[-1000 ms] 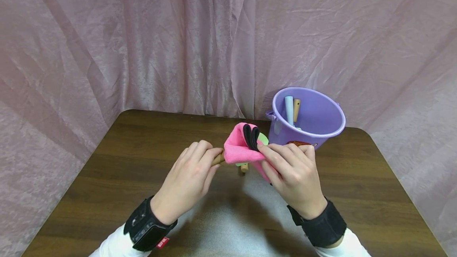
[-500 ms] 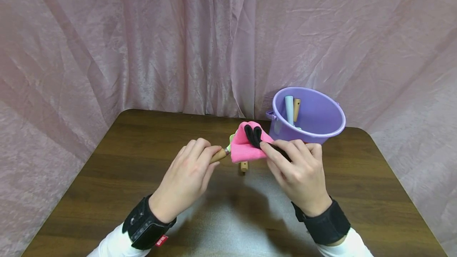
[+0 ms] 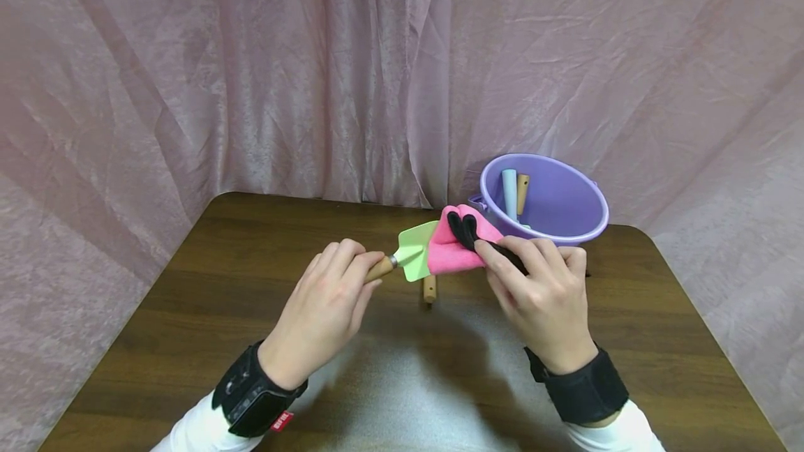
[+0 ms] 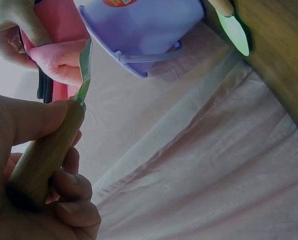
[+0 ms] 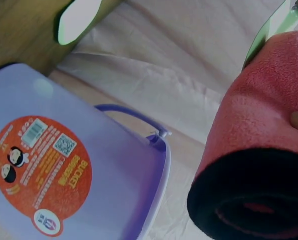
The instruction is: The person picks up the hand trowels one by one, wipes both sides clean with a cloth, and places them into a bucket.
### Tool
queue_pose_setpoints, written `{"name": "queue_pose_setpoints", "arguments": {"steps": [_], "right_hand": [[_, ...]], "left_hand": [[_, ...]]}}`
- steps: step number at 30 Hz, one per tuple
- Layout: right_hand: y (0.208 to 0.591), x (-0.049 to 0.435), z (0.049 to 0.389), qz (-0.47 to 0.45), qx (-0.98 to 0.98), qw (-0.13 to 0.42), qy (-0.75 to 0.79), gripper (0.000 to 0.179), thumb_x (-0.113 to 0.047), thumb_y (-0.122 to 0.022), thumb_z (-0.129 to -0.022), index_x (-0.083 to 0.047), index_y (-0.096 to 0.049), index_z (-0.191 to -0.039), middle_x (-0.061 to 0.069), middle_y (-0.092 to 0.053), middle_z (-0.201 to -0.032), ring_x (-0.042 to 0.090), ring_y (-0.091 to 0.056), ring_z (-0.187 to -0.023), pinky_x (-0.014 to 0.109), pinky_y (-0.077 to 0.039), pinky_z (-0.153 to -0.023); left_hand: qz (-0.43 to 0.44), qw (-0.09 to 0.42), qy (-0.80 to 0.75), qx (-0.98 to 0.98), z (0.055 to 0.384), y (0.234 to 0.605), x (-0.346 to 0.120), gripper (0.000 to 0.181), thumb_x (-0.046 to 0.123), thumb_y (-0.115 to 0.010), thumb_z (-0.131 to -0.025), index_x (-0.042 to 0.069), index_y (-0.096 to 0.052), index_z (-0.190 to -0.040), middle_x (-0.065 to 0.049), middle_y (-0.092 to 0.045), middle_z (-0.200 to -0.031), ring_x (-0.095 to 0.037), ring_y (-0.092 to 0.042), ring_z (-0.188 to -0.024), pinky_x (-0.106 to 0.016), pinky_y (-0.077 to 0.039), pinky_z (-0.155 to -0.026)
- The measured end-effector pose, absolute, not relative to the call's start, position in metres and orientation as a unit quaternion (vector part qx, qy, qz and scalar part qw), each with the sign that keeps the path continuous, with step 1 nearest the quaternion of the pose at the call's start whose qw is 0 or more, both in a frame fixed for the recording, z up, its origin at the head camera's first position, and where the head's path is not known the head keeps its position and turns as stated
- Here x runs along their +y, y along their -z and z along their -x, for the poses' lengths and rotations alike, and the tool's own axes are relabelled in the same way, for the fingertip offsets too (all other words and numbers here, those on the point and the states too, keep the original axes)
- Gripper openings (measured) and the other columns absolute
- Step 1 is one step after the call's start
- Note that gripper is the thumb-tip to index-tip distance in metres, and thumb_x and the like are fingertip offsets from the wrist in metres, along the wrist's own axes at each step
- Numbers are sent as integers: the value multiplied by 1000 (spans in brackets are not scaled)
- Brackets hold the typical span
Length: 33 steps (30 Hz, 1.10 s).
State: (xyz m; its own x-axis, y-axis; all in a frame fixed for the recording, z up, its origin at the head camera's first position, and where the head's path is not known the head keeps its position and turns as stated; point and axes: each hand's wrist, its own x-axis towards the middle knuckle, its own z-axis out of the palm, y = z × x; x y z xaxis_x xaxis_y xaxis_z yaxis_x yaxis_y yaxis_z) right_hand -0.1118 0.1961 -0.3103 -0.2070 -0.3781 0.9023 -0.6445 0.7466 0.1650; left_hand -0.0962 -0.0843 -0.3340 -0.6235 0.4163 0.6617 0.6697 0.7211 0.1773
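Note:
My left hand (image 3: 323,305) grips the wooden handle of a small garden trowel (image 4: 48,155), thumb along the top. The light green trowel blade (image 3: 412,248) points right, its far part behind a pink cloth (image 3: 449,253) with black edging. Pinched in my right hand (image 3: 545,298), this folded cloth lies against the blade above the table. In the right wrist view the plush cloth (image 5: 259,100) curves round with its black edge toward the camera, and part of the green blade (image 5: 264,35) shows beyond it.
Behind the cloth, at the back right, stands a purple bucket (image 3: 562,204) with a light blue handle (image 3: 509,194) and a wooden handle (image 3: 523,194) inside. Another green-bladed tool (image 4: 234,32) lies on the brown table (image 3: 207,298), its wooden handle end toward me. Pink curtains hang behind.
The right hand and the cloth have slid right along the trowel, baring the green blade nearest the handle. My left hand has shifted slightly left, still gripping the handle.

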Motion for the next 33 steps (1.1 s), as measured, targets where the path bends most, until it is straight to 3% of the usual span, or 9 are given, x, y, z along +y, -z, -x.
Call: {"name": "queue_pose_setpoints", "arguments": {"steps": [7, 14, 21, 33], "right_hand": [[312, 201, 114, -305, -777, 536, -123, 24, -10, -66, -86, -14, -76, -107, 9, -67, -91, 32, -57, -75, 54, -27, -64], [314, 209, 114, -284, -802, 503, -154, 30, -14, -74, -83, -12, -76, -112, 10, -69, -94, 31, -59, -75, 51, -28, -64], [316, 204, 112, -300, -791, 496, -197, 31, -13, -74, -81, -13, -77, -111, 8, -69, -91, 28, -62, -79, 48, -28, -64], [312, 181, 106, -371, -739, 517, -222, 22, -12, -71, -83, -9, -77, -104, 6, -71, -92, 23, -60, -70, 42, -28, -63]], "left_hand": [[297, 310, 222, -876, 96, 333, -87, 31, 9, -70, -90, 2, -63, -120, -4, -53, -102, -22, -49, -86, -35, -43, -75], [266, 320, 263, -870, 97, 332, -89, 32, 10, -70, -91, 1, -64, -121, -6, -54, -102, -21, -51, -88, -34, -44, -78], [241, 317, 304, -865, 99, 333, -88, 27, 14, -69, -93, 3, -65, -116, -3, -54, -98, -16, -49, -82, -32, -44, -70], [198, 200, 407, -869, 99, 339, -86, 24, 23, -63, -98, 9, -68, -116, 7, -57, -96, -8, -51, -74, -25, -46, -63]]}}
